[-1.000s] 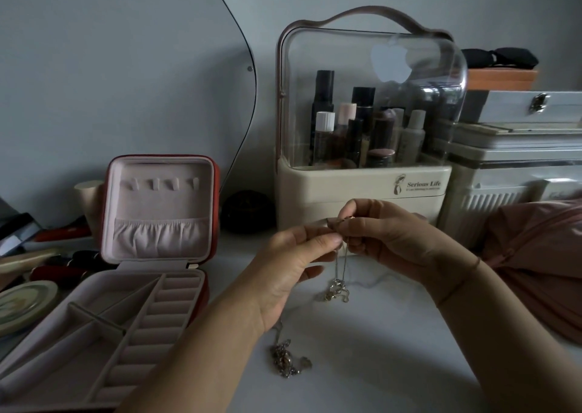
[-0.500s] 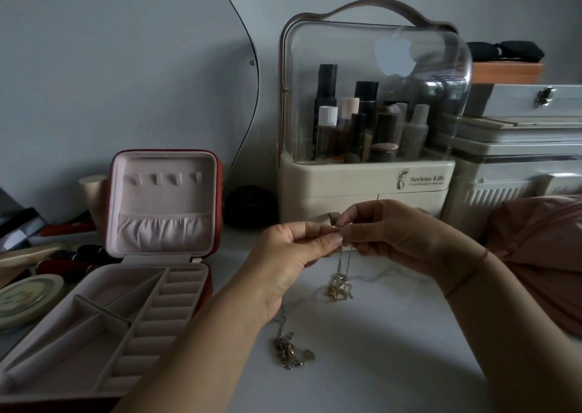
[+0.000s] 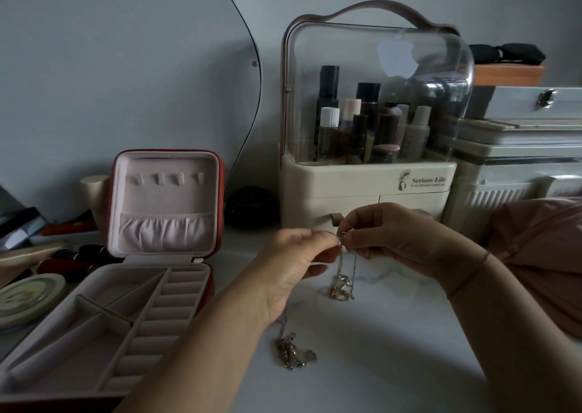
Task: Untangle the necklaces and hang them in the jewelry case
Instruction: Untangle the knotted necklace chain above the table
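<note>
- Above the counter (image 3: 393,368), just in front of the cosmetics organizer (image 3: 368,189), your left hand (image 3: 293,264) and right hand (image 3: 387,236) meet, fingertips nearly touching.
- Fingers (image 3: 324,239) of both hands are pinched on the top end of a thin gold necklace (image 3: 341,286). Its two strands hang down to a knotted clump; can't tell if the clump touches the counter.
- Second necklace (image 3: 291,351) lies bunched on the counter below your left wrist. A strand runs up under the wrist; can't tell if it links to the held one.
- Jewelry case (image 3: 163,204) is open on your left, lid upright. The row of hooks (image 3: 168,178) near the top of the lid is bare, so nothing is hung yet.
- My read: you're in the untangle step, working at the clasp end of the first chain.
- Next move, likely: ease the two strands apart and work the clump loose before carrying it left to a hook.
- Calls for a light pinch and low tension, since pulling hard would probably tighten the knot.
</note>
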The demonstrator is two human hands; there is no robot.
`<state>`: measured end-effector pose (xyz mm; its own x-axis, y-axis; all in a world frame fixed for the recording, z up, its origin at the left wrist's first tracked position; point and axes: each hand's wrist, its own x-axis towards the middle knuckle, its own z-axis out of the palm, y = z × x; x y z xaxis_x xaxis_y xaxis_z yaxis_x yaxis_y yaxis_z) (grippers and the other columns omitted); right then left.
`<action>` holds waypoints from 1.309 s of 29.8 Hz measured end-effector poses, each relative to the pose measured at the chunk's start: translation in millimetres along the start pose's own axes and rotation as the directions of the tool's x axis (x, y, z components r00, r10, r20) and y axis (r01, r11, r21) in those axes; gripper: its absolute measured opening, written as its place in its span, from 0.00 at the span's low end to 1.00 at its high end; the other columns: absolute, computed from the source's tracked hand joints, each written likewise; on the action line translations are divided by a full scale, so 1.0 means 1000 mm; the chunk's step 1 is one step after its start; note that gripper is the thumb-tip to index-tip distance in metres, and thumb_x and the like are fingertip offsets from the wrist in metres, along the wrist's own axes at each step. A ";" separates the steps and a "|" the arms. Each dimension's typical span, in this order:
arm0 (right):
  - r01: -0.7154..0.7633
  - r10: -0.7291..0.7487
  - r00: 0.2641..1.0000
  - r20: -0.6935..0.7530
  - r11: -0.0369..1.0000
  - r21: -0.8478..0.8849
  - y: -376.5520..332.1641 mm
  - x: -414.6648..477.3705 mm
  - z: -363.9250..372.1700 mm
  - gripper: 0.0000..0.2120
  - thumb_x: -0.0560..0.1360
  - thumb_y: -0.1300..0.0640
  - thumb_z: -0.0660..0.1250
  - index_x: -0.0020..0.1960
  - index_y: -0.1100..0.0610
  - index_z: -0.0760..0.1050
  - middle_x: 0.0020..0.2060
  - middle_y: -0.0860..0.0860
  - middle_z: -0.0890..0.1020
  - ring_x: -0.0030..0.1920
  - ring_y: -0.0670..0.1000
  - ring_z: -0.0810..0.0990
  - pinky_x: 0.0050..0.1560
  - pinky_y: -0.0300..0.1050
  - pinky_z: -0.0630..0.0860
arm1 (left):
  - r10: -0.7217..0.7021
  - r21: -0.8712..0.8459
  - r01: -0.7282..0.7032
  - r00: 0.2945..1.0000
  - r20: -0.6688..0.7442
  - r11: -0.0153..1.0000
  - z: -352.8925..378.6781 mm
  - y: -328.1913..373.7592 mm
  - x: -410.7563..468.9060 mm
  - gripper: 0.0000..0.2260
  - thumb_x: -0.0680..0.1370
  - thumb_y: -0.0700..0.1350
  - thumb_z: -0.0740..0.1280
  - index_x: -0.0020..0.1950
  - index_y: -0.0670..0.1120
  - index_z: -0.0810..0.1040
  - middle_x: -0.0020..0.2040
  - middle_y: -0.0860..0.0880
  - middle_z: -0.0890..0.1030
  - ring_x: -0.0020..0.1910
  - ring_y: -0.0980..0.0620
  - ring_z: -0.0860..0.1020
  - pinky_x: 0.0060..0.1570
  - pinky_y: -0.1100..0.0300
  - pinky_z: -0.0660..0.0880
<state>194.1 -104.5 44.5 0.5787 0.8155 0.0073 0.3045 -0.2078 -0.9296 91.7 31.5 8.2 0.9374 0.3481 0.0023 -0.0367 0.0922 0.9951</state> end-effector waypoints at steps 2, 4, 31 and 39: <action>0.001 -0.003 1.000 -0.027 0.998 -0.067 0.000 0.000 0.001 0.04 0.73 0.67 0.67 0.44 0.61 0.80 0.33 0.53 0.80 0.33 0.46 0.74 0.36 0.36 0.73 | -0.011 -0.030 0.011 1.000 0.016 0.999 0.000 0.000 0.000 0.07 0.75 0.43 0.66 0.38 0.44 0.81 0.39 0.47 0.81 0.43 0.54 0.78 0.46 0.60 0.74; -0.007 -0.001 0.997 -0.071 0.993 -0.114 0.001 0.001 0.000 0.05 0.73 0.67 0.67 0.43 0.60 0.80 0.32 0.52 0.80 0.33 0.46 0.74 0.36 0.37 0.73 | -0.027 -0.103 0.030 0.999 0.034 0.994 -0.002 0.002 0.001 0.06 0.73 0.44 0.67 0.37 0.45 0.81 0.41 0.47 0.81 0.43 0.54 0.78 0.47 0.59 0.73; -0.164 0.137 0.951 -0.277 0.984 -0.076 0.017 0.008 -0.018 0.03 0.72 0.64 0.70 0.40 0.59 0.79 0.32 0.52 0.81 0.32 0.45 0.76 0.32 0.35 0.72 | 0.016 0.053 0.001 0.948 -0.319 0.999 -0.018 0.004 0.006 0.07 0.73 0.41 0.70 0.36 0.46 0.76 0.26 0.53 0.69 0.21 0.56 0.63 0.23 0.65 0.60; 0.078 -0.053 0.995 -0.084 0.939 0.334 0.007 0.004 -0.014 0.05 0.67 0.60 0.67 0.43 0.59 0.74 0.40 0.54 0.82 0.41 0.49 0.80 0.46 0.43 0.76 | 0.009 0.161 0.020 0.983 -0.183 0.987 -0.008 0.003 -0.002 0.03 0.71 0.42 0.72 0.39 0.46 0.80 0.24 0.57 0.74 0.19 0.63 0.67 0.21 0.69 0.62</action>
<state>209.2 -110.2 42.9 0.6230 0.7774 0.0874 0.0789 0.0487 -0.9957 86.9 38.6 10.6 0.8580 0.5135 -0.0064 0.0388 -0.0524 0.9979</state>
